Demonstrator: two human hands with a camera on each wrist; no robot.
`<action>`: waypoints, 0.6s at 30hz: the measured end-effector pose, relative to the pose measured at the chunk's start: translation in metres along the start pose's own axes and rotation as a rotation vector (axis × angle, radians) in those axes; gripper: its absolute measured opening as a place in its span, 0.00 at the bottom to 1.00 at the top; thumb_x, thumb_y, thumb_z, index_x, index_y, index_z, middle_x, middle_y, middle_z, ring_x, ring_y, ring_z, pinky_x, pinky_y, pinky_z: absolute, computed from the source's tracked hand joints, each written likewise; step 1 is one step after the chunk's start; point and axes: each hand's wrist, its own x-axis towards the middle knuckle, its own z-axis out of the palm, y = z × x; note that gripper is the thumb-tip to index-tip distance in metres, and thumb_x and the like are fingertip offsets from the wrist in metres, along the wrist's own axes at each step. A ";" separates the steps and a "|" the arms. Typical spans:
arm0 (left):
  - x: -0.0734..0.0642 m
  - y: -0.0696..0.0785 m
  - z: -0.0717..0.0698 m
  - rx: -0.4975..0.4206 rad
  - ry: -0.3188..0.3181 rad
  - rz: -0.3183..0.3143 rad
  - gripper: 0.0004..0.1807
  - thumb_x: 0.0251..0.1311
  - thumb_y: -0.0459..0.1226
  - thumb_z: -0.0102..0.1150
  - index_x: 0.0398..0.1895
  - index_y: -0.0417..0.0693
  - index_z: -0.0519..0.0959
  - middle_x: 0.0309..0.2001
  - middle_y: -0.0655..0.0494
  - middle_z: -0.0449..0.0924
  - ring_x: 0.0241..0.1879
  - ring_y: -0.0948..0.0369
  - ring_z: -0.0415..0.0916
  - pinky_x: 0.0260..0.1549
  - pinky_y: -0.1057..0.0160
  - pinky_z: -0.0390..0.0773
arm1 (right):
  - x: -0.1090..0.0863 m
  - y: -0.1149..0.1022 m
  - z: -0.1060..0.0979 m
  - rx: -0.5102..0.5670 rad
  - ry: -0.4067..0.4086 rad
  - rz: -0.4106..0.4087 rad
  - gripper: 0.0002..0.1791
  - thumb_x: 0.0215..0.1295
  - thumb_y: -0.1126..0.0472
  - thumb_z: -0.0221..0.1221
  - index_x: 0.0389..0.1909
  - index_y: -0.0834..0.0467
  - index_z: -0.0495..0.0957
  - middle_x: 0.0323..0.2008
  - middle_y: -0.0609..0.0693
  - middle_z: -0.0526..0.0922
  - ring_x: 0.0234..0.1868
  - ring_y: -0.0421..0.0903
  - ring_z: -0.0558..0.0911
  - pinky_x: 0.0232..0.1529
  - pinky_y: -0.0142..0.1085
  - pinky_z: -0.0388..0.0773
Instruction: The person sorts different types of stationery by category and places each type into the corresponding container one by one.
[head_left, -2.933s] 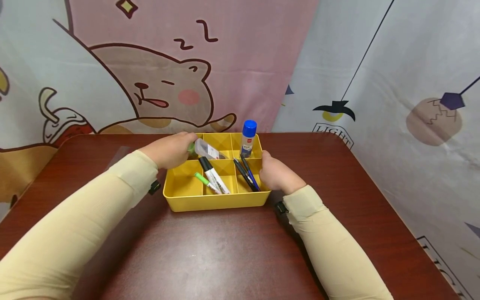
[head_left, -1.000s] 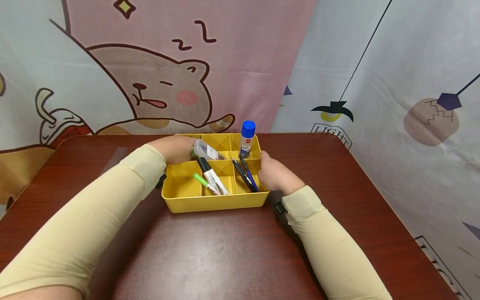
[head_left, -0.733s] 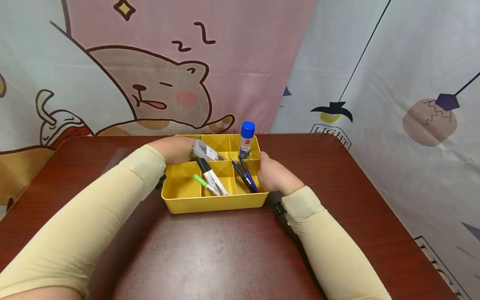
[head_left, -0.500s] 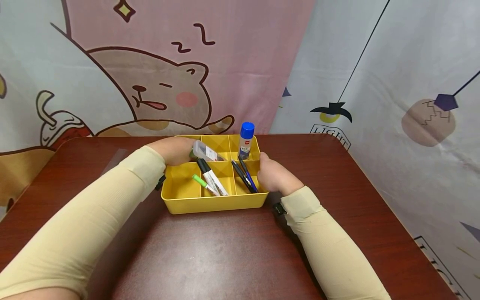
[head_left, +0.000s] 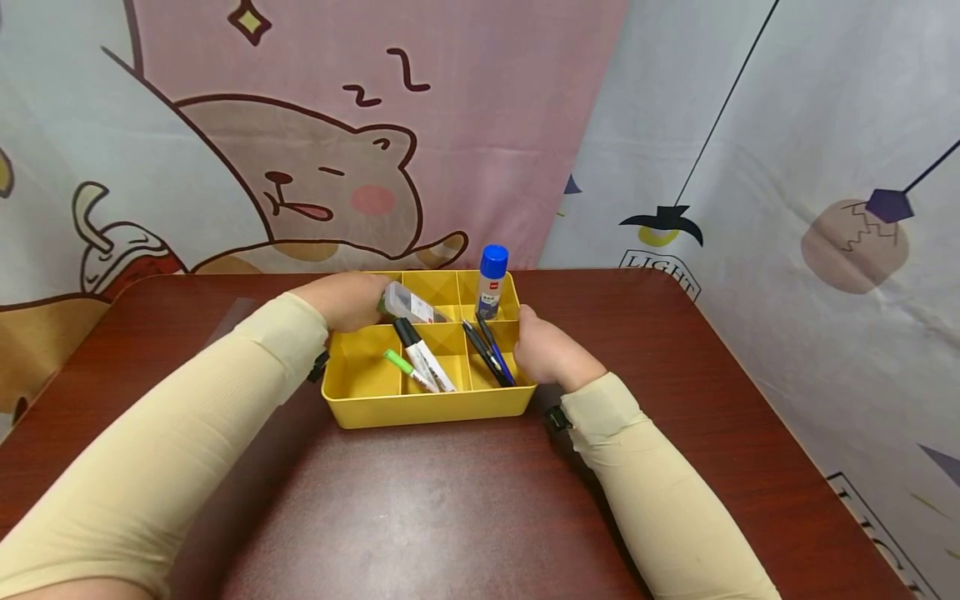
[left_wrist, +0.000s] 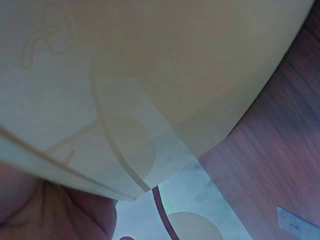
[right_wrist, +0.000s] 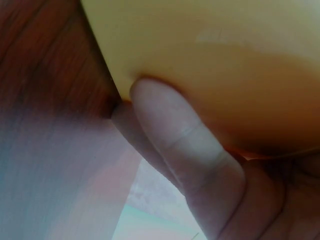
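Observation:
A yellow divided tray (head_left: 431,408) stands on the table in the head view. My left hand (head_left: 347,300) reaches over its left edge into the back-left compartment; the fingertips are hidden there. Beside those fingers lean a clear plastic case (head_left: 407,302) with a white label and a small green item, mostly covered. My right hand (head_left: 553,350) grips the tray's right wall, with a finger (right_wrist: 167,115) pressed to the yellow side. In the tray sit a blue-capped glue stick (head_left: 491,282), upright, a black-capped white marker (head_left: 426,357), a green-capped pen (head_left: 405,367), and dark pens (head_left: 483,352).
The reddish-brown tabletop (head_left: 420,508) extends around the tray. A flat clear strip (head_left: 231,320) lies left of the tray, partly behind the left arm. A printed cloth (head_left: 480,125) hangs close behind the table's far edge, and another stretch of cloth (head_left: 795,150) borders the right side.
My left hand has moved slightly right and lower into the back-left compartment, covering more of the green item. My right hand stays on the tray wall, and the tray's contents look the same.

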 end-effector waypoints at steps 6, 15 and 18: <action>-0.001 -0.002 -0.001 0.053 0.042 -0.002 0.27 0.75 0.38 0.57 0.75 0.44 0.69 0.67 0.42 0.79 0.62 0.44 0.80 0.69 0.38 0.72 | -0.001 0.000 0.000 -0.004 0.007 -0.011 0.37 0.75 0.65 0.47 0.79 0.70 0.46 0.60 0.67 0.81 0.47 0.53 0.85 0.59 0.48 0.83; -0.009 -0.010 -0.011 0.051 0.093 -0.003 0.30 0.74 0.36 0.59 0.76 0.41 0.67 0.71 0.40 0.74 0.68 0.43 0.75 0.70 0.38 0.70 | -0.002 -0.001 0.000 0.019 0.007 -0.002 0.35 0.74 0.65 0.48 0.78 0.68 0.49 0.60 0.65 0.81 0.47 0.53 0.84 0.55 0.47 0.84; -0.013 -0.013 -0.014 0.041 0.112 -0.003 0.30 0.74 0.36 0.57 0.77 0.41 0.65 0.73 0.39 0.72 0.71 0.41 0.72 0.71 0.37 0.68 | -0.002 -0.002 0.000 0.040 0.002 0.012 0.35 0.74 0.65 0.48 0.78 0.67 0.49 0.60 0.65 0.81 0.47 0.53 0.84 0.54 0.46 0.85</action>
